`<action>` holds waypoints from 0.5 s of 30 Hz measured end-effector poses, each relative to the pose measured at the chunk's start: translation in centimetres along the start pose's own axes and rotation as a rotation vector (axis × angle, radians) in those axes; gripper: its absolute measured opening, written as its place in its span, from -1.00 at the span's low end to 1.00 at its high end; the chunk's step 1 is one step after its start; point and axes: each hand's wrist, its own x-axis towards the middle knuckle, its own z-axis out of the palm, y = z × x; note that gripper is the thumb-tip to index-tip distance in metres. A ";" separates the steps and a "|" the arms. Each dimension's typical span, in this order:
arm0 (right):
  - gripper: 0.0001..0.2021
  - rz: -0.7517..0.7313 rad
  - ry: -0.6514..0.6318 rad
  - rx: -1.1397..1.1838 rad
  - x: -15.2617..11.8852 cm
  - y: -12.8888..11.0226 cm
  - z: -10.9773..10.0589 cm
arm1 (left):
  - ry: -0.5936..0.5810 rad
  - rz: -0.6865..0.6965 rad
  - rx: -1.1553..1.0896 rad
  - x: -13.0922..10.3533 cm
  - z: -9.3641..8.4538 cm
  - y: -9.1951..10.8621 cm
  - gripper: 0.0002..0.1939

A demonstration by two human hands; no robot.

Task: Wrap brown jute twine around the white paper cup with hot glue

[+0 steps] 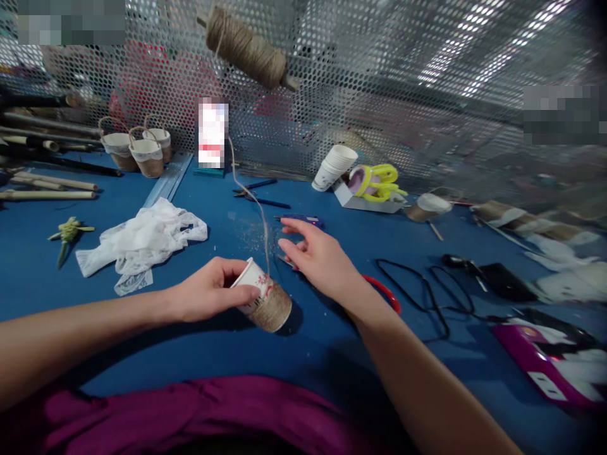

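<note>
My left hand [213, 292] is closed round the rim of a white paper cup [253, 278] with a red print. Brown twine [275, 309] wraps the cup's lower part, and the cup lies tilted with its base towards the right. From the wrap, a strand of twine [262, 218] runs up towards a large spool [244, 47] on the mesh. To the right of the cup, my right hand [313, 253] hovers open, thumb and forefinger apart. Partly hidden beneath it is a tool with a red handle [386, 294]. A blue tool [310, 220] lies just beyond its fingertips.
White lace [147, 240] lies left, below several small twine baskets [147, 155]. Bamboo sticks [52, 183] fill the far left. Pliers [260, 193], stacked paper cups [334, 166] and a yellow tape roll [372, 183] stand behind. A black cord [427, 291] and purple box [545, 373] are right.
</note>
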 end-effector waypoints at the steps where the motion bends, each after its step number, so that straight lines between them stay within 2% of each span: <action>1: -0.68 -0.052 0.042 0.018 -0.3 -0.1 0.0 | 0.027 -0.006 -0.014 0.1 0.0 0.0 -0.84; 4: -0.84 -0.265 0.004 0.100 -1.3 -0.8 0.0 | 0.121 -0.023 -0.044 0.4 -0.1 -0.2 -0.86; 6: -0.86 -0.401 -0.025 0.142 -1.9 -1.3 0.2 | 0.168 -0.028 -0.050 0.5 -0.2 -0.3 -0.87; 9: -0.85 -0.480 -0.027 0.137 -2.3 -1.6 0.3 | 0.205 -0.007 -0.056 0.6 -0.3 -0.4 -0.88; 12: -0.85 -0.401 0.057 0.034 -1.8 -1.1 -0.2 | 0.234 0.024 -0.092 0.7 -0.3 -0.5 -0.85; 15: -0.77 -0.143 0.180 -0.195 -0.4 0.6 -1.3 | 0.262 0.037 -0.135 0.9 -0.4 -0.5 -0.82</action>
